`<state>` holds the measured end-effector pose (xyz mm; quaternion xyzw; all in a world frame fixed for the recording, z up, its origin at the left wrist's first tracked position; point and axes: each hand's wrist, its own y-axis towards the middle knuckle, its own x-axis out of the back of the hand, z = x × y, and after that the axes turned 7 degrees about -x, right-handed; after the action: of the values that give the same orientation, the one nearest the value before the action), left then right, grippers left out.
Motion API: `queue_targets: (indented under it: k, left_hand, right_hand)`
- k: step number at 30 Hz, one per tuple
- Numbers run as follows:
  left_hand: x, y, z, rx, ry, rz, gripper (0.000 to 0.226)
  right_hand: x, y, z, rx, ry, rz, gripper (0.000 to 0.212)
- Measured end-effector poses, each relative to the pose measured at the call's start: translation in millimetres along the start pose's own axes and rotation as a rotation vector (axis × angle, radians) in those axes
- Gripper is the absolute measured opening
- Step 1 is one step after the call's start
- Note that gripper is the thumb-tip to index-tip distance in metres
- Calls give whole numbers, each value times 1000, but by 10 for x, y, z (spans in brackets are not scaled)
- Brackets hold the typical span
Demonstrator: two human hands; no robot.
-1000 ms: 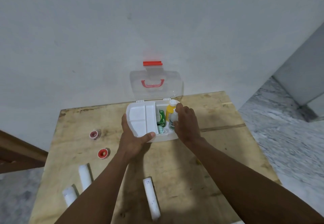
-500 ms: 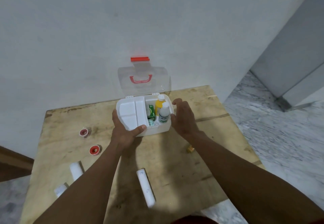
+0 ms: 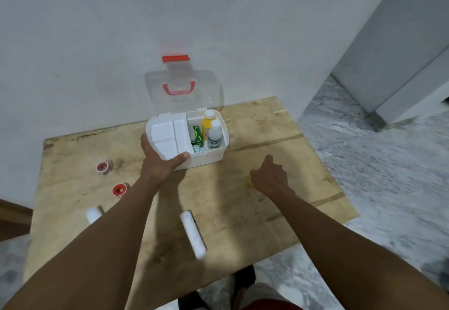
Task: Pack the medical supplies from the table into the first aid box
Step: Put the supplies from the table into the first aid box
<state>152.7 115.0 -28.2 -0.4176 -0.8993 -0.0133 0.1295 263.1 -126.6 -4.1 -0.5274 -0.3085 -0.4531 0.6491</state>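
The white first aid box (image 3: 224, 139) stands open near the table's far edge, its clear lid (image 3: 182, 91) leaning on the wall. Inside stand a yellow bottle (image 3: 207, 122) and a white bottle (image 3: 214, 134), next to a green packet (image 3: 197, 136) and a white tray insert (image 3: 167, 137). My left hand (image 3: 158, 164) grips the box's front left corner, thumb on the tray. My right hand (image 3: 269, 176) hovers low over the table right of the box, fingers curled down at a small yellow item (image 3: 249, 183). I cannot see whether it grips it.
Two red-cored tape rolls (image 3: 103, 167) (image 3: 119, 190) lie on the wooden table (image 3: 279, 139) at the left. A long white roll (image 3: 193, 234) lies near the front edge and another white roll (image 3: 93, 213) left of my forearm. The wall is right behind the box.
My right hand has left the white bottle in the box and dropped back to the table at the small yellow item. My left hand has kept its hold on the box.
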Motion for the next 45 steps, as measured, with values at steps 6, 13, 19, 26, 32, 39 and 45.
queue_targets:
  k: [6, 13, 19, 26, 32, 39, 45]
  left_hand:
    - [-40, -20, -41, -12, 12, -35, 110]
    - [-46, 2, -29, -10, 51, -45, 109]
    - [-44, -52, -111, -15, 9, -28, 109]
    - [8, -75, -134, -10, -28, 20, 125]
    - [15, -37, -92, -35, 1, 1, 120]
    - [-24, -12, -63, -111, 6, -48, 108]
    - [-37, 20, -38, -111, 2, -53, 107]
  right_hand:
    - [-86, 155, -51, -4, 32, 62, 54]
    - [-111, 212, -53, 63, 100, 112, 50]
    - [141, 54, 179, 194, 345, -28, 41]
    - [306, -290, 746, 490, 537, -333, 33]
    - [123, -290, 1087, 610, 451, -401, 30]
    - [-92, -139, 1175, 590, 347, -330, 24]
    - [-135, -81, 1199, 582, 275, -303, 10]
